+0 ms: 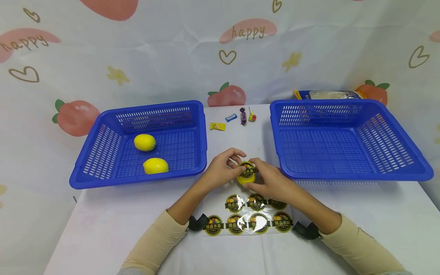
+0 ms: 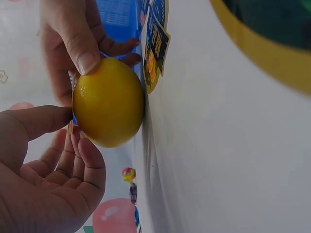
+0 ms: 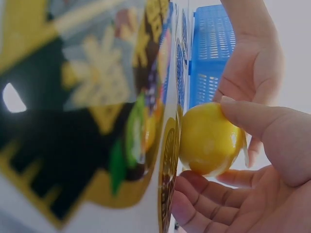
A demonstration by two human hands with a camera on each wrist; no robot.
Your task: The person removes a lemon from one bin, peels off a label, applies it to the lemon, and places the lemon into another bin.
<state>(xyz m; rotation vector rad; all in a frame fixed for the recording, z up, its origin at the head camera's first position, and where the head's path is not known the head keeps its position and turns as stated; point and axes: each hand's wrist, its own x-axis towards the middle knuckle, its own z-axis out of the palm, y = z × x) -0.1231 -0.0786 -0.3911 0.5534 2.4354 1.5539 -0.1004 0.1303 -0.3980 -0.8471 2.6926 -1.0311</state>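
Held lemon [image 1: 246,180], yellow, one: kept at the middle of the table [image 1: 103,233], between two baskets and by the far end of the label sheet. Round label, one [image 1: 249,170], black and gold: set on its upper face.

Hands, two, both bare. By the right hand [image 1: 273,182] the held lemon is gripped at its side, between thumb and bent fingers. By the left hand [image 1: 223,168] the label is touched with the thumb, the other fingers being bent close by; whether its edge is pinched cannot be told. Black wrist pieces, two: left [image 1: 198,222], right [image 1: 307,230].

Label sheet [image 1: 214,206], one, clear and glossy: seven round labels [image 1: 235,224] are carried, three in the far row and four in the near.

Baskets, blue plastic, two. In the left basket [image 1: 204,145] two lemons are contained, one farther back [image 1: 144,142], one nearer [image 1: 156,165]. The right basket [image 1: 357,176] is placed opposite, with one packet [image 1: 330,94] partly hidden behind it.

Sweets, four, grouped between the baskets: yellow wrapper [image 1: 218,126], blue wrapper [image 1: 231,117], purple wrapper [image 1: 243,116], lollipop [image 1: 252,117].
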